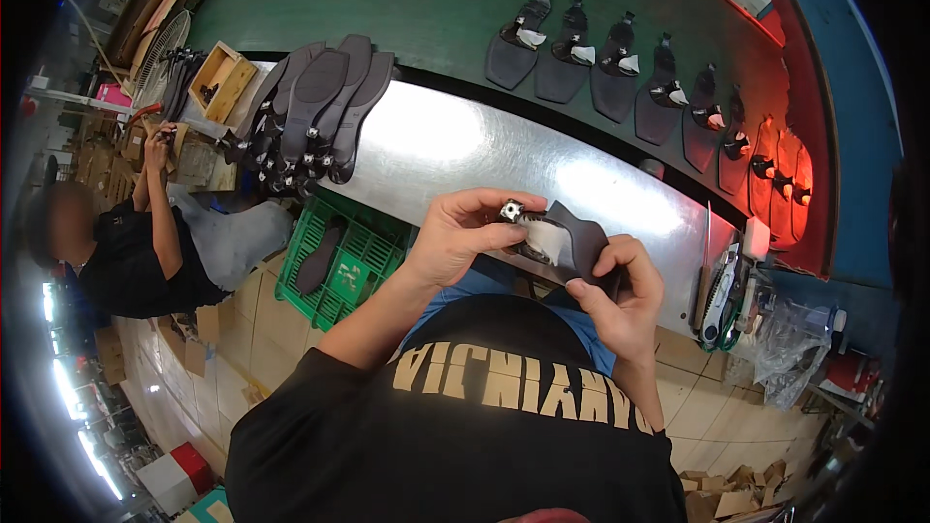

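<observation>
Between my two hands, above the front edge of the metal worktop, is a dark sandal (581, 232) with a white piece of paper or padding under its strap. My left hand (463, 237) pinches the end with a shiny metal ornament (511, 210). My right hand (625, 300) grips the sole's wide end, thumb and fingers on opposite sides. Part of the sole is hidden behind the right fingers. On the worktop to the left lies a pile of dark soles (325, 102), some with metal ornaments at their near ends.
Beyond the metal worktop (436, 136) runs a green belt (387, 0) carrying a row of sandals (612, 68) toward a red-lit opening (790, 165). A green crate (339, 261) stands below left. A utility knife (719, 295) lies right. Another person (145, 232) sits left near a wooden box (223, 82).
</observation>
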`<action>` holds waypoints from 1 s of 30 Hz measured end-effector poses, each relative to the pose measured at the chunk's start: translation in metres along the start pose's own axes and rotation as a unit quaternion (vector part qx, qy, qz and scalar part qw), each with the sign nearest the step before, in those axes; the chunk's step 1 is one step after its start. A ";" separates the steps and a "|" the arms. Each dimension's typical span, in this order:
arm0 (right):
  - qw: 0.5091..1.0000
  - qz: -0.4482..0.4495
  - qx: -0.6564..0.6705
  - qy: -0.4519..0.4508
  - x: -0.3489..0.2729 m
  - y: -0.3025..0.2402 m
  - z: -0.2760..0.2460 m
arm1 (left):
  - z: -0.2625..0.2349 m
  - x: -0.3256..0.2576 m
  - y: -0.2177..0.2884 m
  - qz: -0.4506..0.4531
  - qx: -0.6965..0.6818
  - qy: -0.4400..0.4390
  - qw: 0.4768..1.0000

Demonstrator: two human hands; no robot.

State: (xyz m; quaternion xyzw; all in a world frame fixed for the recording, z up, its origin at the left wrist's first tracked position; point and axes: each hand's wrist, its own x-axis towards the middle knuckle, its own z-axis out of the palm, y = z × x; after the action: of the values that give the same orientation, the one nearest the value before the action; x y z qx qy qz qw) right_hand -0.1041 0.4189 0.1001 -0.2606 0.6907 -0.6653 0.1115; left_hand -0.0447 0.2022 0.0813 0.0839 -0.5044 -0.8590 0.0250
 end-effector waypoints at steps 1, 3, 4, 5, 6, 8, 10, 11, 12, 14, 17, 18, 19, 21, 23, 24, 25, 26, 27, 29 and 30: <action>1.000 -0.004 -0.004 -0.007 -0.002 0.002 0.001 | 0.000 0.000 -0.003 0.009 -0.001 -0.005 1.000; 0.999 0.033 0.024 0.015 -0.007 0.007 0.004 | 0.000 0.000 -0.004 0.012 -0.009 -0.008 1.000; 0.998 0.050 0.028 0.020 -0.008 0.004 0.008 | 0.001 -0.001 -0.004 0.006 -0.015 -0.007 1.000; 0.997 0.067 0.032 0.025 -0.008 0.003 0.010 | 0.002 -0.001 -0.003 0.000 -0.021 -0.006 1.000; 0.999 0.043 0.024 0.017 -0.007 0.002 0.011 | 0.003 -0.001 -0.002 -0.005 -0.025 -0.011 1.000; 1.000 -0.006 0.005 0.000 -0.006 0.001 0.011 | 0.004 -0.002 0.001 -0.011 -0.033 -0.024 0.999; 0.999 0.002 0.041 0.010 -0.009 0.007 0.012 | 0.004 -0.001 0.000 -0.008 -0.035 -0.027 0.999; 0.998 0.005 0.058 0.015 -0.011 0.010 0.013 | 0.005 0.000 -0.001 -0.006 -0.036 -0.028 0.999; 0.998 0.007 0.060 0.015 -0.011 0.010 0.012 | 0.005 0.000 -0.001 -0.008 -0.034 -0.022 0.999; 0.998 0.011 0.064 0.013 -0.011 0.010 0.012 | 0.006 0.000 -0.001 -0.011 -0.031 -0.010 0.999; 0.997 0.004 0.072 0.018 -0.012 0.013 0.012 | 0.007 0.001 -0.001 -0.013 -0.033 -0.011 0.999; 0.997 0.006 0.075 0.017 -0.012 0.014 0.013 | 0.007 0.001 -0.001 -0.016 -0.036 -0.012 0.999; 0.997 0.008 0.078 0.016 -0.013 0.015 0.013 | 0.007 0.001 -0.001 -0.019 -0.040 -0.013 0.999; 0.997 0.012 0.081 0.012 -0.013 0.015 0.013 | 0.007 0.001 -0.001 -0.020 -0.045 -0.020 0.999; 0.997 0.016 0.079 0.009 -0.012 0.014 0.013 | 0.006 0.001 -0.002 -0.014 -0.050 -0.035 0.998; 0.997 0.017 0.078 0.009 -0.012 0.014 0.013 | 0.006 0.001 -0.002 -0.015 -0.049 -0.035 0.998; 0.997 0.018 0.077 0.008 -0.013 0.014 0.013 | 0.006 0.000 -0.001 -0.016 -0.048 -0.034 0.998; 0.997 0.019 0.076 0.007 -0.013 0.014 0.013 | 0.006 0.000 -0.001 -0.017 -0.048 -0.033 0.998; 0.997 0.018 0.076 0.007 -0.013 0.014 0.013 | 0.006 0.000 -0.002 -0.015 -0.046 -0.034 0.998; 0.997 0.017 0.076 0.009 -0.014 0.015 0.013 | 0.005 0.000 -0.003 -0.011 -0.042 -0.035 0.998; 0.997 0.015 0.072 0.007 -0.013 0.015 0.013 | 0.005 0.000 -0.002 -0.011 -0.044 -0.036 0.998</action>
State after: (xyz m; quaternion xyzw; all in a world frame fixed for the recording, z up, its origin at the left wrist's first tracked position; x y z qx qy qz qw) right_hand -0.0893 0.4141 0.0818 -0.2364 0.6457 -0.7134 0.1349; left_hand -0.0452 0.2074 0.0815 0.0575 -0.4661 -0.8829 0.0006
